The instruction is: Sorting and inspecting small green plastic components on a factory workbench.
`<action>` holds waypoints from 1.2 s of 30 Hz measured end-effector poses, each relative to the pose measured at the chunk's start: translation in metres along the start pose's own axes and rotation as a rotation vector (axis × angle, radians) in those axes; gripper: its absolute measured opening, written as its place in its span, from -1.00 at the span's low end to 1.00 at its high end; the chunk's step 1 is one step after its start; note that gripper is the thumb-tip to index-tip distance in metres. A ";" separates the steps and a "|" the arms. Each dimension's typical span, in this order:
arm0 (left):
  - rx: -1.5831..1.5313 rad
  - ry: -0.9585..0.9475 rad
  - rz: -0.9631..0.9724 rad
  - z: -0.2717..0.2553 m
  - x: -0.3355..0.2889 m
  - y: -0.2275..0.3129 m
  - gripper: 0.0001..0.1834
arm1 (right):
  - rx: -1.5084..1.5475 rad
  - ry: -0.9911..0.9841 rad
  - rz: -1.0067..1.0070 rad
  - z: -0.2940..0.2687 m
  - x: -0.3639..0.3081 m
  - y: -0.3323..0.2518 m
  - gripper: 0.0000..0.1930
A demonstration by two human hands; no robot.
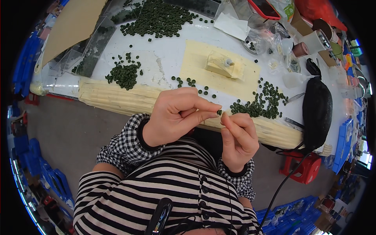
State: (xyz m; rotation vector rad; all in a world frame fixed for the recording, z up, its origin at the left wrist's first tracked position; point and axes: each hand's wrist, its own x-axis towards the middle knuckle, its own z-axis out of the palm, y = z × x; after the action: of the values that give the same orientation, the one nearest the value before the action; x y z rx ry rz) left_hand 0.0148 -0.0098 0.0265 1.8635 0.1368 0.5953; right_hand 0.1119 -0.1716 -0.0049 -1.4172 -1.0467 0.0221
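Between the thumb and forefinger of my left hand (172, 115) is a small dark green round piece (219, 112), pinched above the table's near edge. Close against it come the fingertips of my right hand (239, 139), closed in a pinch; whatever they hold is too small to make out. Just beyond my left hand lies a short scatter of similar round pieces (190, 82). A larger loose group of green pieces (262, 105) spreads past my right hand. Behind them a cream block with a small peg (224, 65) stands on a yellow sheet (192, 58).
A heap of green pieces (124, 76) lies at the left, with a bigger heap (156, 17) farther back. Clear trays (94, 51) and cardboard (72, 27) fill the far left. At right are tweezers (295, 97), a black pouch (317, 109), plastic bags and a red stool (303, 168).
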 end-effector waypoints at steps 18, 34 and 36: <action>0.039 -0.037 0.046 -0.001 0.000 0.002 -0.76 | -0.048 -0.047 -0.052 -0.001 0.002 0.000 -0.68; 0.116 -0.047 0.012 0.008 0.000 -0.005 -0.78 | -0.097 0.084 0.139 -0.015 -0.001 0.008 -0.72; 0.265 -0.060 0.083 0.016 -0.002 -0.014 -0.80 | -0.203 0.226 0.224 -0.024 0.002 0.010 -0.82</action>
State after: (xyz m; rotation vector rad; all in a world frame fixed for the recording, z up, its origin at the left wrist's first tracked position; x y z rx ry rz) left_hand 0.0230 -0.0186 0.0090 2.1502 0.1029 0.5995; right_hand 0.1324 -0.1869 -0.0070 -1.6741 -0.7160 -0.0817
